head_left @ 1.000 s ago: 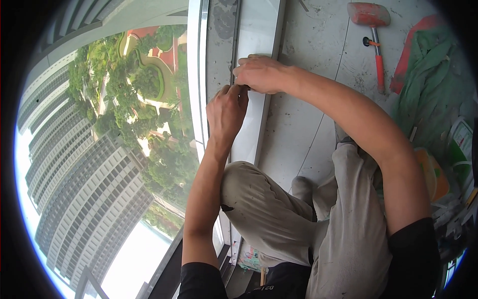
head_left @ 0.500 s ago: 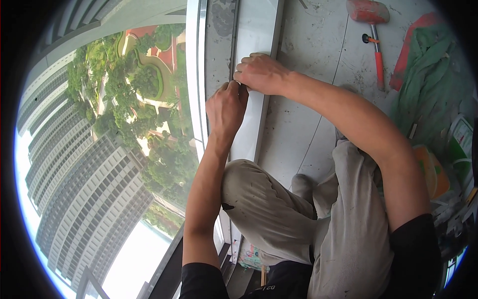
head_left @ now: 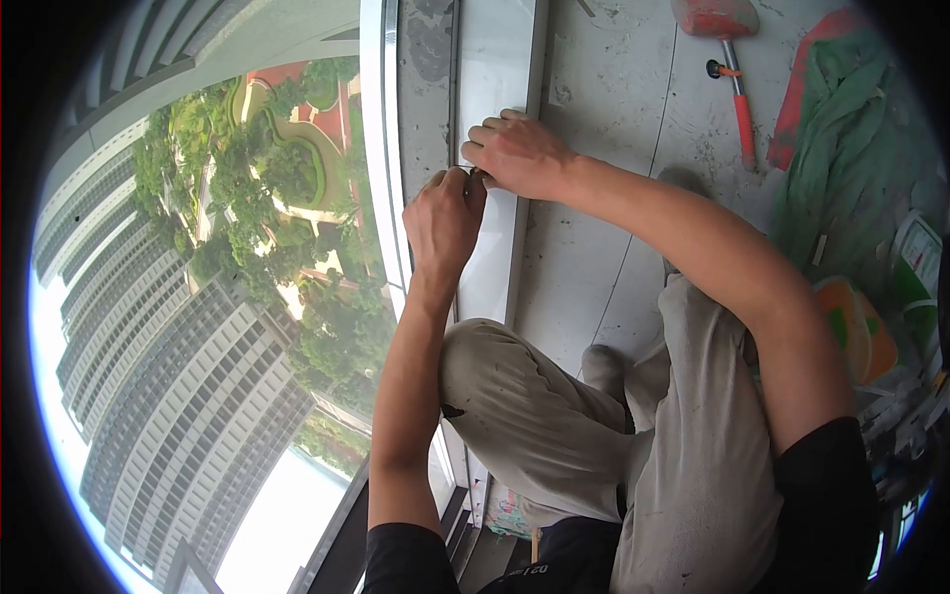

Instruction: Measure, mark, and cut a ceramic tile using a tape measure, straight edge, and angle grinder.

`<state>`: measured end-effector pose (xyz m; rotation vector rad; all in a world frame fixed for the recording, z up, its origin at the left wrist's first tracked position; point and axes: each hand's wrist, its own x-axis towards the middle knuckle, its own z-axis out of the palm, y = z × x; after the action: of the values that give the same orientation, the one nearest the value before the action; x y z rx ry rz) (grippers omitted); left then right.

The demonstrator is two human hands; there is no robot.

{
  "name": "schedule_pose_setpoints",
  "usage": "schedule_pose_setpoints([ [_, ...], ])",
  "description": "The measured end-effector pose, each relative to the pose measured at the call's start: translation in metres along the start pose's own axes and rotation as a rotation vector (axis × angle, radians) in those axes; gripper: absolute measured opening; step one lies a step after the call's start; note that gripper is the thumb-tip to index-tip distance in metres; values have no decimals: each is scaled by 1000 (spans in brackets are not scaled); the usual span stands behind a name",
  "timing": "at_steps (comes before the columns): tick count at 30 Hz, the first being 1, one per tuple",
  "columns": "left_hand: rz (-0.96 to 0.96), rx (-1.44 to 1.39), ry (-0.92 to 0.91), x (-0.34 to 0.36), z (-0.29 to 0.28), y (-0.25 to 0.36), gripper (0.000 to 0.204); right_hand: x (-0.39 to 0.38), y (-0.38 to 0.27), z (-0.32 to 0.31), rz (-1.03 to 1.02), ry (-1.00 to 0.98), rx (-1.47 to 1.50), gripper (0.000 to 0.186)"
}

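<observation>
My left hand [head_left: 443,223] is closed, its fingers curled down over the seam between a white sill slab [head_left: 487,74] and a grey concrete strip [head_left: 427,109]. Just beyond it, my right hand [head_left: 520,156] reaches across from the right, fingers bent and closed, with its fingertips at the same seam. Thumb sides of both hands nearly meet above the slab's edge. Between them shows a small dark bit of something, too small to name, and the fingers hide most of it.
Close on the left is a window frame [head_left: 378,89], with trees and tall buildings outside. A red-headed mallet [head_left: 737,94] lies on the grey floor [head_left: 604,129]. Green cloth [head_left: 841,119], an orange tub [head_left: 856,332] and a white-and-green container [head_left: 918,262] are at the right.
The whole view has shifted slightly. My hands stay at the seam, with a little more of the dark bit showing between them.
</observation>
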<state>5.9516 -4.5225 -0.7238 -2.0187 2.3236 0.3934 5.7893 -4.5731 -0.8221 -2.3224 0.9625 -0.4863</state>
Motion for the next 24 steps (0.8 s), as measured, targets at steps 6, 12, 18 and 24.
schedule_pose_setpoints([
  [6, -2, -34, 13, 4, -1, 3, 24, 11, 12, -14, -109, -39, 73, 10],
  [12, -16, -41, -2, 2, -1, -1, 23, 14, 9, -12, -128, -39, 47, 12],
  [18, -39, -36, -30, 5, -1, 2, 26, 8, 8, -1, -93, 44, 18, 8],
  [24, -50, -36, -53, 5, -1, -1, 27, 4, 2, 2, -58, 87, 30, 7],
])
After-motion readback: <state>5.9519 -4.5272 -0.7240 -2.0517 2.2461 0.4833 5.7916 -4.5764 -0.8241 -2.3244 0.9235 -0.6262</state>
